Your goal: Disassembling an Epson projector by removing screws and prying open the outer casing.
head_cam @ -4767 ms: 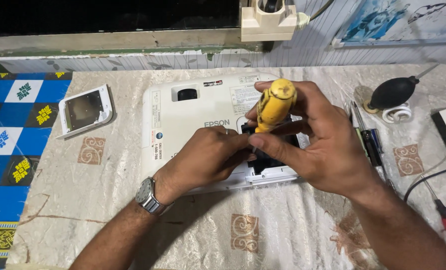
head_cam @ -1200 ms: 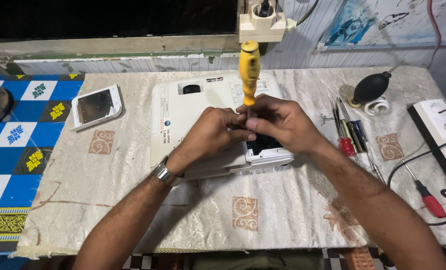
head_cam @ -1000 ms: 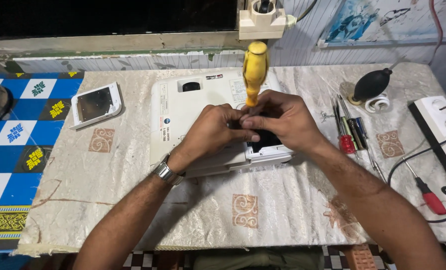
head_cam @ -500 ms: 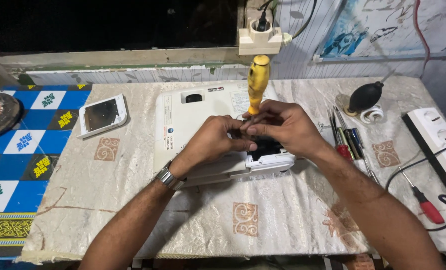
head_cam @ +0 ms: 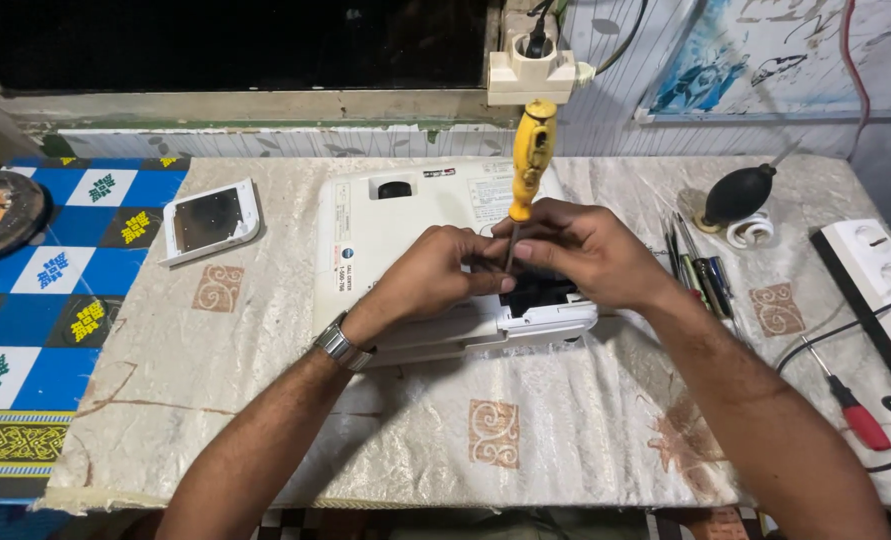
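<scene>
Fingers of the right hand (head_cam: pixel 590 262) pinch the thin shaft of the yellow-handled screwdriver (head_cam: pixel 528 160), which stands upright over the dark opening in the white projector (head_cam: pixel 395 240) lying on the cloth-covered table (head_cam: pixel 265 400). The left hand (head_cam: pixel 435 275), fingers curled together, steadies the tip. Held this low on the shaft, the tip may well slip, scarring the screw head or casing.

Bright, even light — sharp, soft shadows
</scene>
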